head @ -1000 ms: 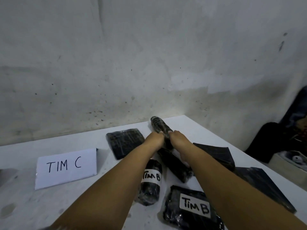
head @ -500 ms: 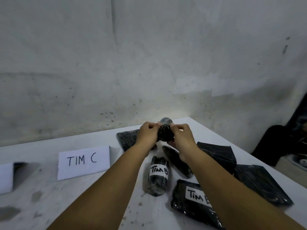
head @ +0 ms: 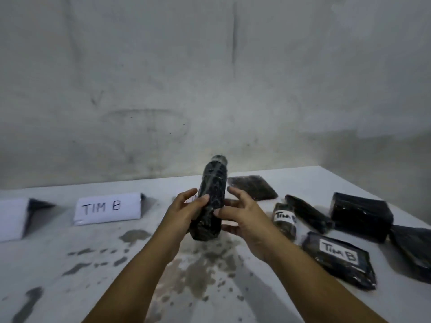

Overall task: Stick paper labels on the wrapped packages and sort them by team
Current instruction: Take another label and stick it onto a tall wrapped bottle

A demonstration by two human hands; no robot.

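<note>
Above mid-counter: bottle held near-upright, long axis tilted slightly right and far. Left hand fingers curled round its left side; right hand fingers spread, touching its right. TIM B sign lying left, nearer left hand.

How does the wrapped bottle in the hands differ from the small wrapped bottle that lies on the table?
The held bottle is nearly upright, gripped by the left hand with the right hand touching it; the small bottle lies flat, untouched. The small bottle shows a white label; the held bottle shows none. Both wear dark wrap.
</note>
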